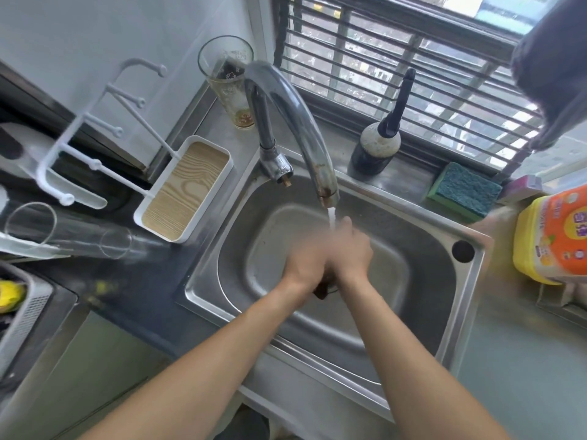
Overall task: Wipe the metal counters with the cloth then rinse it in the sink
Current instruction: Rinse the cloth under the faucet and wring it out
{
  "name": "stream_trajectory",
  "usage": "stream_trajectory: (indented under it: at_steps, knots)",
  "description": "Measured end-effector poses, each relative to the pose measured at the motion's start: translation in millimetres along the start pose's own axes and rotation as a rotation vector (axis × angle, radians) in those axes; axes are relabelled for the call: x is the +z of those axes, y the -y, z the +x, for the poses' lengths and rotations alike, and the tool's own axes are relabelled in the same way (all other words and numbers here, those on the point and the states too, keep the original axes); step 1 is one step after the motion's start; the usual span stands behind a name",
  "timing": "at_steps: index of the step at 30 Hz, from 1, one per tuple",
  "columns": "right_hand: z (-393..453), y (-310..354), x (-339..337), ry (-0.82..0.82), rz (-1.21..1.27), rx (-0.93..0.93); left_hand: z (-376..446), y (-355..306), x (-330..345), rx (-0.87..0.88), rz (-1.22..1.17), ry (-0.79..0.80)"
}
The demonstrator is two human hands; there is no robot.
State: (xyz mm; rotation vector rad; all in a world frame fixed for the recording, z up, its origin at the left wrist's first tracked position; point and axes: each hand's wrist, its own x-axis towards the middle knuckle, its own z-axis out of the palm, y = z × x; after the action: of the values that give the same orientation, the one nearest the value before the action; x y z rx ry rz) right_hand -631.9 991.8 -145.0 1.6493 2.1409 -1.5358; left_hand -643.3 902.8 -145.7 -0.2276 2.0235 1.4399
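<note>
White tray with wood-grain insert sits on the counter left of the sink. Over the basin, left hand and right hand are pressed together under the faucet stream, blurred; grip indeterminate. A dark scrap, possibly the cloth, shows beneath them. Sponge lies right.

Dark brown cloth, mostly hidden, bunched over the steel sink basin, under running water
</note>
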Motion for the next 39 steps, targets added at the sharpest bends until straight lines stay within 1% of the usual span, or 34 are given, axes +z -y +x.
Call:
stream_trajectory:
  at_steps: [1, 2, 4, 6, 7, 8, 9, 11, 12, 13, 14, 16, 18, 19, 21, 23, 24, 26, 28, 30, 32, 33, 35, 37, 38, 39]
  knots:
    - [-2, 0, 0, 0.010, -0.001, -0.018, 0, -1, -1, 0.010, 0.012, 0.014]
    - [-13, -2, 2, 0.020, -0.004, -0.075, 5, -2, -4, 0.011, 0.032, 0.008]
    - [-47, -9, 6, 0.041, 0.021, -0.209, 18, -7, -14, -0.019, 0.019, -0.035]
    - [-63, -11, 5, 0.109, 0.032, -0.295, 27, -7, -20, -0.053, -0.019, -0.094]
    - [-56, -10, 5, 0.124, -0.012, -0.296, 24, -6, -18, -0.061, -0.018, -0.102]
    - [-42, -7, 6, 0.119, -0.061, -0.257, 18, -4, -14, -0.055, -0.004, -0.086]
    - [-26, -3, 4, 0.104, -0.077, -0.178, 9, -2, -10, -0.039, 0.012, -0.065]
    - [-1, 1, -4, 0.046, -0.025, -0.019, -4, 2, 1, 0.014, 0.025, -0.013]
    - [0, 1, -6, 0.023, -0.006, 0.011, -6, 2, 4, 0.042, 0.038, 0.004]
    - [-6, -1, -6, 0.021, -0.003, -0.010, -4, 0, 3, 0.047, 0.060, 0.000]
    - [-19, -5, -4, 0.024, 0.005, -0.083, 3, 0, 1, 0.033, 0.063, -0.028]
    - [-53, -11, 0, 0.058, 0.033, -0.265, 19, -3, -8, -0.053, -0.030, -0.072]
    - [-63, -12, 1, 0.080, -0.003, -0.355, 28, -1, -13, -0.124, -0.099, -0.072]
    - [-54, -10, 1, 0.071, -0.053, -0.342, 24, -2, -11, -0.128, -0.091, -0.059]
    - [-24, -4, 0, 0.073, -0.112, -0.223, 9, -1, -3, -0.088, -0.070, -0.023]
    - [-4, 1, -5, 0.062, -0.087, -0.106, 1, -2, 2, -0.048, -0.050, 0.017]
    - [-4, 1, -4, 0.045, -0.081, -0.090, 3, -4, 1, -0.032, -0.018, 0.020]
    - [-24, -1, 1, 0.036, -0.106, -0.170, 16, -8, -6, -0.022, 0.058, -0.024]
    - [-46, -6, 4, 0.055, -0.115, -0.294, 28, -13, -13, -0.032, 0.046, -0.057]
    - [-45, -9, 2, 0.085, -0.143, -0.339, 24, -12, -14, -0.039, 0.044, -0.036]
    - [-28, -9, -4, 0.116, -0.156, -0.278, 13, -6, -12, -0.040, 0.017, 0.058]
    - [-19, -10, -8, 0.103, -0.141, -0.204, 7, -2, -11, -0.022, -0.001, 0.116]
    - [-1, -14, -13, 0.030, -0.033, 0.017, -4, 1, -7, 0.044, -0.053, 0.194]
    - [11, -21, -13, -0.022, 0.160, 0.188, -8, -1, -4, 0.064, -0.128, 0.193]
    - [15, -23, -12, 0.003, 0.257, 0.221, -7, -2, -5, 0.061, -0.170, 0.173]
    - [16, -24, -14, 0.062, 0.338, 0.228, -4, -2, -7, 0.055, -0.199, 0.159]
